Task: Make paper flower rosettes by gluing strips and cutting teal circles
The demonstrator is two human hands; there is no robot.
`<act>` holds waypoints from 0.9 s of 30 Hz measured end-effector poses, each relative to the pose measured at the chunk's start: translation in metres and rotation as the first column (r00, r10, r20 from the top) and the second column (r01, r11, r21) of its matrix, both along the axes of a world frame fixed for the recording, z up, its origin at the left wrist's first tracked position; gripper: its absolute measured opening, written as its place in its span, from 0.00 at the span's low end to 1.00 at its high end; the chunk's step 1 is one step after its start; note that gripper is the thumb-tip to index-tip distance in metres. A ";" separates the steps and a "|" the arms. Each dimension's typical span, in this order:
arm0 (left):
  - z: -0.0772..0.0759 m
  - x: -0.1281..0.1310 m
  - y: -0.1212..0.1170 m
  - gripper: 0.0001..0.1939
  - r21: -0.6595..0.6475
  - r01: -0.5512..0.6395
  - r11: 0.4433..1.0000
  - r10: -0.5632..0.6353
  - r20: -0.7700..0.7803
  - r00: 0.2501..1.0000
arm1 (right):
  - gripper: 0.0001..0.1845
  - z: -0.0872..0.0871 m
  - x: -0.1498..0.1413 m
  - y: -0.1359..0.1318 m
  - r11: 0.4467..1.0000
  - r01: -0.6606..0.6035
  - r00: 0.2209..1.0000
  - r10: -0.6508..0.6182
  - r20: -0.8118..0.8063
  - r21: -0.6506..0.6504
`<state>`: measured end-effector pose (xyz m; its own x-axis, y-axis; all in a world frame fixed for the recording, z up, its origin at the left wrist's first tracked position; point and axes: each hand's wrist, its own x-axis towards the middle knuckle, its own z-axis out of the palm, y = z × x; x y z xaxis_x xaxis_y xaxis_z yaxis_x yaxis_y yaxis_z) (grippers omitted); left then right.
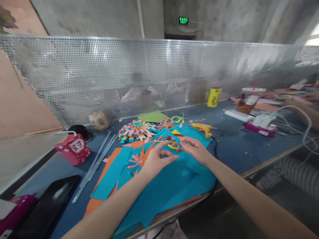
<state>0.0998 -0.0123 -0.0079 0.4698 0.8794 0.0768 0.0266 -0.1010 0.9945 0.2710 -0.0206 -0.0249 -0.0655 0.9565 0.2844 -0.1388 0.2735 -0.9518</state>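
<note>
My left hand (pixel 158 157) hovers over the blue paper sheets (pixel 171 179), its fingers curved and the thumb apart from them, with nothing visible in its grasp. My right hand (pixel 194 149) faces it, fingertips pinched at what looks like a small blue paper strip (pixel 176 140), partly blurred. Between and behind the hands lie scissors with yellow handles (pixel 171 146), half covered by fingers. Beside my left wrist is a small pink and orange paper flower (pixel 136 161). Farther back sits a large fringed paper flower (pixel 137 130) in several colours.
A yellow glue gun (pixel 203 128) with a black cord lies right of the paper. Clear glue sticks (pixel 94 166), a red drink carton (pixel 73 149) and a black phone-like slab (pixel 50 205) are at left. A power strip (pixel 260 127) stands right; perforated metal screen (pixel 112 73) behind.
</note>
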 end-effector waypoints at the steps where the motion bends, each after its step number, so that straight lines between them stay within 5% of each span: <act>1: -0.001 0.000 0.000 0.29 0.024 0.004 1.000 -0.004 -0.004 1.000 | 0.12 -0.001 -0.001 0.001 0.999 -0.037 0.999 0.036 -0.019 -0.034; 11: 0.000 -0.007 0.000 0.09 0.065 -0.076 0.995 0.079 -0.043 0.996 | 0.12 0.000 -0.001 0.003 0.954 -0.211 0.967 0.171 -0.189 -0.212; 20: 0.005 -0.013 0.000 0.14 0.039 -0.202 0.979 0.202 -0.003 0.979 | 0.09 0.003 0.016 0.009 0.986 -0.018 0.931 -0.043 -0.362 -0.164; 25: 0.005 -0.010 -0.001 0.12 -0.013 -0.073 0.997 0.073 -0.002 0.997 | 0.07 0.002 0.026 0.014 0.987 0.058 0.897 -0.116 -0.427 -0.147; 27: 0.002 -0.010 -0.002 0.18 0.011 -0.024 1.000 0.024 0.001 1.000 | 0.07 0.002 0.028 0.014 0.988 0.075 0.888 -0.128 -0.442 -0.135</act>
<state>0.0902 -0.0138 -0.0055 0.4487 0.8895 0.0869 0.0278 -0.1110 0.9934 0.2991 -0.0061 -0.0230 0.1429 0.9781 0.1516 -0.5344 0.2051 -0.8200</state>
